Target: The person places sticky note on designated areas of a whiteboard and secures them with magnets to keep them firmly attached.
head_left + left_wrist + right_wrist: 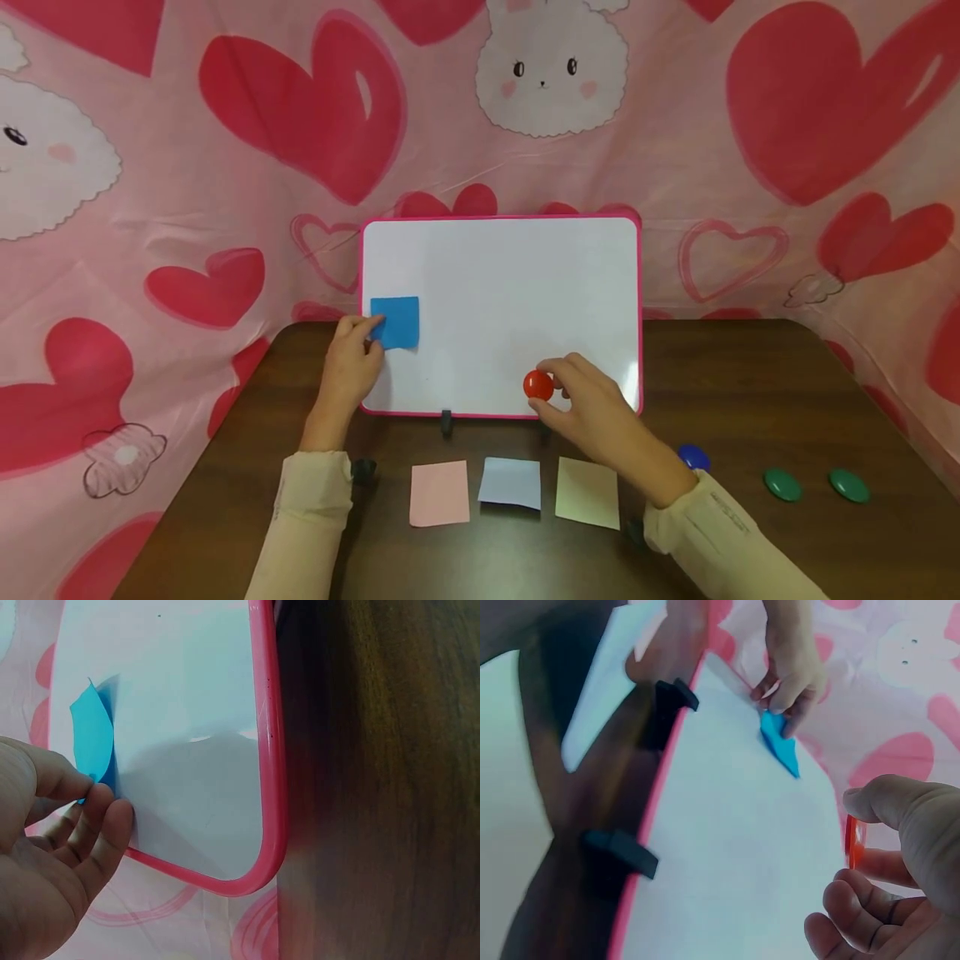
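My left hand [351,360] pinches the left edge of a blue sticky note [399,323] against the left side of a whiteboard [480,292] with a pink frame. In the left wrist view the note [93,735] curls away from the board at its free end. Between thumb and forefinger, my right hand [592,404] holds a round red magnet [537,385] in front of the board's lower right part. Seen from the right wrist, the magnet [855,841] is edge-on and apart from the blue note.
Pink [439,493], pale blue [510,483] and yellow-green [587,492] sticky notes lie in a row on the dark wooden table [720,383]. To the right are a blue magnet [694,457] and two green magnets [782,485]. A black stand foot [447,422] supports the board.
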A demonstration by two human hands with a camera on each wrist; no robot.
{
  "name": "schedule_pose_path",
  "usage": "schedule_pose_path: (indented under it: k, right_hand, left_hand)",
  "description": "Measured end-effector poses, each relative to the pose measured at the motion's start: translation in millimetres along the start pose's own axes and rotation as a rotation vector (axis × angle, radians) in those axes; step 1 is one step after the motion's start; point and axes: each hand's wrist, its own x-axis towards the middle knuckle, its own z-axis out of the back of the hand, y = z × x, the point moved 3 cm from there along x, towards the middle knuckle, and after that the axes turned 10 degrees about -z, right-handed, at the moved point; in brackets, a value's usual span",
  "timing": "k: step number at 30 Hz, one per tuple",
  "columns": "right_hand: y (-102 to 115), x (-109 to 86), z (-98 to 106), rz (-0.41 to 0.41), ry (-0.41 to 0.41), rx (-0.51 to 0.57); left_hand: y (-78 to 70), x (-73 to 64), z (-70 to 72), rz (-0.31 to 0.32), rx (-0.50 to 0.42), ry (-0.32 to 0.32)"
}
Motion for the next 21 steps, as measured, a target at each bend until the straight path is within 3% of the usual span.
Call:
schedule_pose_path:
  k: [21]
  right_hand:
    - [51,53.1,-13,0.046,0.000,0.023]
  left_hand:
    - [2.8,1.8,1.3,-0.006,-0.011,-0.005]
